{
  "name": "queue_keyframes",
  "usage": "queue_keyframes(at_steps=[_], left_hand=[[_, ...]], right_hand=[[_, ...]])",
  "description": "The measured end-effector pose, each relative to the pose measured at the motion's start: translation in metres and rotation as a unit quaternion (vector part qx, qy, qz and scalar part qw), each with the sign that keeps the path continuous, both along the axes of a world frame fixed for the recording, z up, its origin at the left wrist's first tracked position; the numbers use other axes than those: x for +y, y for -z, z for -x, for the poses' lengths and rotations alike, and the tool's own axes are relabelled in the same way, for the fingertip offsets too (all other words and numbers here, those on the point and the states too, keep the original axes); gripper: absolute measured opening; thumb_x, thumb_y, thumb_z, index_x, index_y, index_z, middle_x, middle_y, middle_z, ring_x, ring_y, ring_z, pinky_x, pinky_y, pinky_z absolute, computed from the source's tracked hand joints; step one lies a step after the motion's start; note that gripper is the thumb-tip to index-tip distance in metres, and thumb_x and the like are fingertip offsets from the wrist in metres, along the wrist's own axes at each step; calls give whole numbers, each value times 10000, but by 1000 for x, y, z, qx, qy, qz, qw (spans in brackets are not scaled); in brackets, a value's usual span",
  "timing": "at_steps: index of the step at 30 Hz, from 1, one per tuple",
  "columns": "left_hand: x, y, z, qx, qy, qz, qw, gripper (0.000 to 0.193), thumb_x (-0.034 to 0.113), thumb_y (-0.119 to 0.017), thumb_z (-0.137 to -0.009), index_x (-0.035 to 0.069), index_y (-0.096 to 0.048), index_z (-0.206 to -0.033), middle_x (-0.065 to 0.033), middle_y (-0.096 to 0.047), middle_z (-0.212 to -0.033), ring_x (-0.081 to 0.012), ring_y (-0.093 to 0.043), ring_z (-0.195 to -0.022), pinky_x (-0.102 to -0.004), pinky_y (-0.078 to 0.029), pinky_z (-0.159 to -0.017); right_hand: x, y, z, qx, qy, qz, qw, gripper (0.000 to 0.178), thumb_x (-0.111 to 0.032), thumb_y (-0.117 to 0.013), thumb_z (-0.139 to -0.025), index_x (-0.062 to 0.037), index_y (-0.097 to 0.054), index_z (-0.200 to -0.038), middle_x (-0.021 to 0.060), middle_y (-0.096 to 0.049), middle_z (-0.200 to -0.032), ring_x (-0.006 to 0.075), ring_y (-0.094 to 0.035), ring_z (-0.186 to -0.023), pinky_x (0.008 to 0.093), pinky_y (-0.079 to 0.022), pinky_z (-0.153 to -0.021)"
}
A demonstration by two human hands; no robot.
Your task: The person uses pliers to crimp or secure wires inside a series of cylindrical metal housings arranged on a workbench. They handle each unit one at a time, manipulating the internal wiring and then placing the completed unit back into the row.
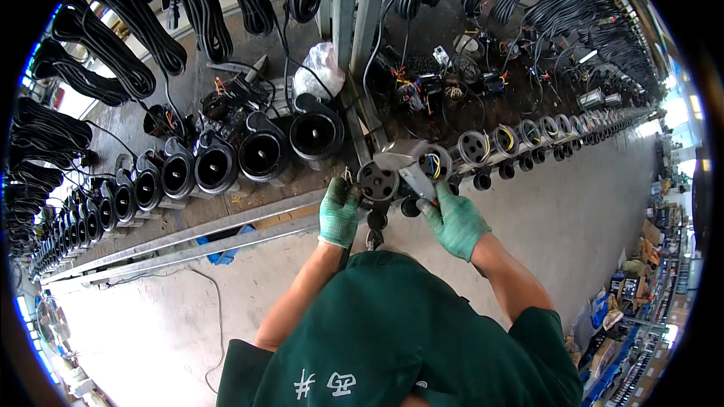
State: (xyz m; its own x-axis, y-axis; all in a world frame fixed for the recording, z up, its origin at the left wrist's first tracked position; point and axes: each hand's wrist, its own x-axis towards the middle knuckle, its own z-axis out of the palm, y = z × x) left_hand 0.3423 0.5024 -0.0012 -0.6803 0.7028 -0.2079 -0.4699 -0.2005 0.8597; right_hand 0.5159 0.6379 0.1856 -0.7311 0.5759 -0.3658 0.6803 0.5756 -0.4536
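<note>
We see both forearms rising from below, elbows bent, toward the table [188,212] edge. Our left hand [339,215] is upright, fingers curled beside a round grey housing [378,181]; we cannot tell whether its grip has closed on anything. Our right hand [456,224] angles inward, its grip clamped on the lower end of a grey elongated piece [417,181], which slants up just right of that housing.

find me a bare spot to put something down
Bare floor lies between the right hand and shelves; on the bench, a thin strip between black casings and metal rail. Crowded: bench right, with wired parts, grey cups.
</note>
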Motion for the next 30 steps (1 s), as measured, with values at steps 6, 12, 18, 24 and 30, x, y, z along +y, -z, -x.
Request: queue_keyframes(at_steps=[6, 12, 18, 24, 30], left_hand=[[6, -6, -1, 40, 8, -26, 999, 234, 18, -591, -1053, 34, -602, -1286, -40, -668, -1222, -112, -627, -1050, -288, -550, -916], [9, -6, -4, 7, 8, -29, 1000, 223, 9, -586, -1051, 32, -604, -1272, -36, -666, -1195, -113, -610, -1035, -284, -536, -872], [7, -8, -5, 44, 8, -31, 999, 107, 66, -590, -1063, 56, -613, -1167, 6, -654, -1073, -82, -559, -971, -248, -488, -860], [4, -9, -7, 90, 53, 0, 994, 449, 163, -714, -1011, 41, -535, -1405, -74, -639, -1306, -153, -597, -1152, -306, -493, -1003], [18, -2, -26, 138, 80, -54, 986, 1035, 135, -888, -824, 126, -216, -1612, -103, -452, -1541, -243, -504, -1384, -406, -458, -1153]], right_hand=[[1, 42, 9, -149, -38, 17, 988, 498, -393, -532, -1037, 7, -469, -1328, 290, -712, -1023, 495, -678, -948, 590, -530, -826], [4, 43, 11, -128, -57, 12, 990, 410, -348, -565, -1027, 6, -521, -1228, 270, -722, -1045, 489, -674, -994, 559, -527, -860], [8, 33, 1, -93, -19, 23, 995, 347, -346, -618, -1000, -35, -573, -1148, 244, -723, -1018, 464, -682, -969, 557, -526, -826], [86, 15, -80, 20, -36, -160, 986, 272, -235, -704, -877, -104, -643, -1108, 150, -716, -916, 375, -714, -838, 499, -558, -720], [222, -5, -122, -78, -155, -273, 946, 284, -227, -790, -778, -138, -701, -1033, 126, -705, -921, 364, -688, -885, 480, -543, -789]])
